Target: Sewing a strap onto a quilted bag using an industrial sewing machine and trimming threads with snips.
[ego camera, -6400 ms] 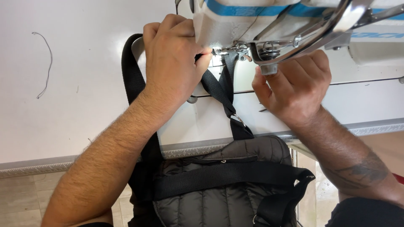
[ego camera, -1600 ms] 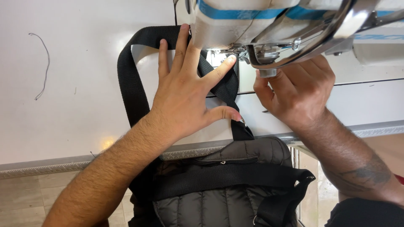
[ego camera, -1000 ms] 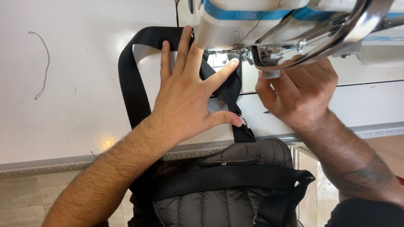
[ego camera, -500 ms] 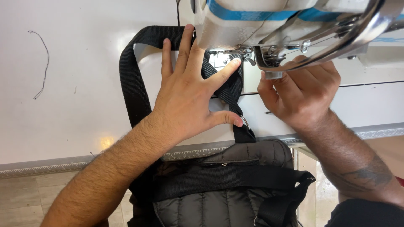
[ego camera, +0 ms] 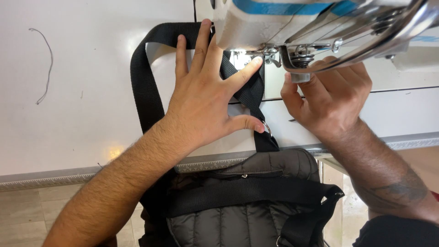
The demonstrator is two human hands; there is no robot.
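1. Right now my left hand (ego camera: 206, 98) lies flat, fingers spread apart, pressing the black webbing strap (ego camera: 146, 87) onto the white counter (ego camera: 82, 114); it clamps on nothing.
2. That strap is wide, woven and matte; it loops up the counter, bends across the top and runs under the sewing machine head (ego camera: 292, 23).
3. A narrower part of it comes down diagonally past my thumb to a metal ring (ego camera: 267, 129) at the counter's edge.
4. Below hangs the dark quilted backpack (ego camera: 242, 206) it belongs to, cut off at the bottom.
5. My right hand (ego camera: 334, 98) is curled just beside the presser foot (ego camera: 270, 57); whether its grip pinches the strap I cannot tell, since the machine hides the fingertips.
6. A loose thread (ego camera: 45, 64) lies well apart at the left.
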